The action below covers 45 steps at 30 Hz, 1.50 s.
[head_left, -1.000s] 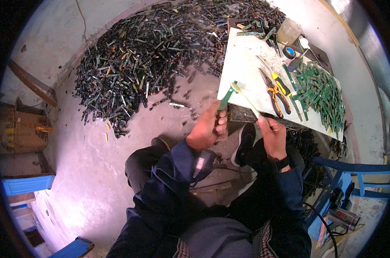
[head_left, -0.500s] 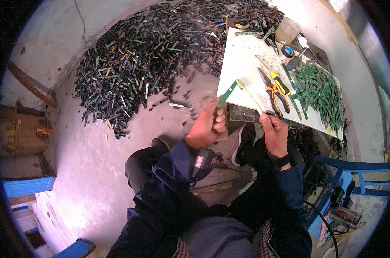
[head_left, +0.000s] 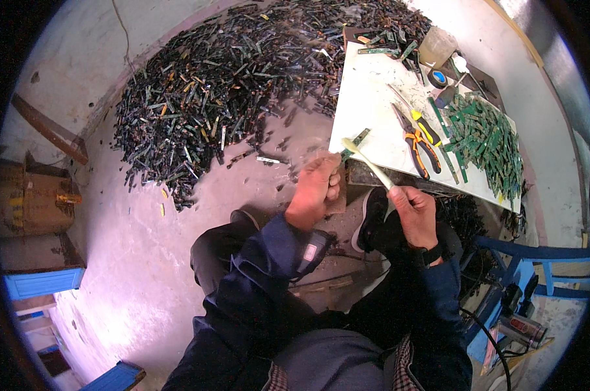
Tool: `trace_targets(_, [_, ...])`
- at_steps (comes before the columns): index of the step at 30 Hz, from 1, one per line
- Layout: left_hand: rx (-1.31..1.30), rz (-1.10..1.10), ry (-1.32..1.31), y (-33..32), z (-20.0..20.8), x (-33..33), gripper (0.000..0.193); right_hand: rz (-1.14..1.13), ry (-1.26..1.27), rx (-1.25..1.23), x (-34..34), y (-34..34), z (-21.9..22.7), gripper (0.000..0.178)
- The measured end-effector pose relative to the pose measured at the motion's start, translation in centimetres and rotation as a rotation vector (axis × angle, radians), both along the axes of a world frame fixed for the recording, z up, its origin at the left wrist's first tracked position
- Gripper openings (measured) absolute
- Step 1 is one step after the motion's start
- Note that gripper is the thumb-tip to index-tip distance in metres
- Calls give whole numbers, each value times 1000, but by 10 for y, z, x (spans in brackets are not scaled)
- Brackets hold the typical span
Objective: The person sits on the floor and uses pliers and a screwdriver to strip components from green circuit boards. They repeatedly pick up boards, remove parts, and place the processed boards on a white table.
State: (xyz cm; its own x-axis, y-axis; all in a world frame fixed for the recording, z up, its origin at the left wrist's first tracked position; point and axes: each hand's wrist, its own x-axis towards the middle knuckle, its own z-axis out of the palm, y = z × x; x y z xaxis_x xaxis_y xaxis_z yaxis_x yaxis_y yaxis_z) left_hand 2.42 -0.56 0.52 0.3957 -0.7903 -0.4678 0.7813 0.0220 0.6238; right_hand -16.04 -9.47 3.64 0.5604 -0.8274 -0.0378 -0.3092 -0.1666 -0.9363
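Closed around the lower end of a narrow green circuit board strip [head_left: 360, 137], my left hand [head_left: 318, 186] is over the near left corner of the white board [head_left: 370, 85]. My right hand [head_left: 413, 212] grips the handle of a pale, slim brush [head_left: 376, 171], which looks like a toothbrush. The brush head lies across the strip, close to my left fingers. Beyond my hands, on the board, lie orange-and-black pliers [head_left: 420, 146] and a yellow-and-black handled tool [head_left: 425, 128]. A heap of green strips [head_left: 487, 140] covers the board's right side.
A large pile of dark strips [head_left: 223, 85] spreads over the floor ahead and left. At the board's far edge are a cloudy plastic container [head_left: 437, 47] and a tape roll [head_left: 437, 79]. A blue frame [head_left: 536, 251] stands at right, a cardboard box [head_left: 41, 199] at left.
The brush head has moved down and left along the strip, toward my left fingers. The strip now tilts further to the right. Both hands keep their grip.
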Motion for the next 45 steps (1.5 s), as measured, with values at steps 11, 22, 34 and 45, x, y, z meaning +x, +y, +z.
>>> trace_targets(11, [15, 26, -192, -4, 0, -8, 18, -143, -44, -69, -2, -8, 3, 24])
trace_targets(22, [24, -31, -298, -2, 4, -7, 21, -35, -22, -58, -3, -12, 0, 23])
trace_targets(34, [8, -52, -299, 1, 2, -8, 26, -127, -61, -90, -2, -14, -1, 25])
trace_targets(45, [63, -52, -126, -2, -2, -5, 29, -77, 52, 69, -4, -12, -6, 31])
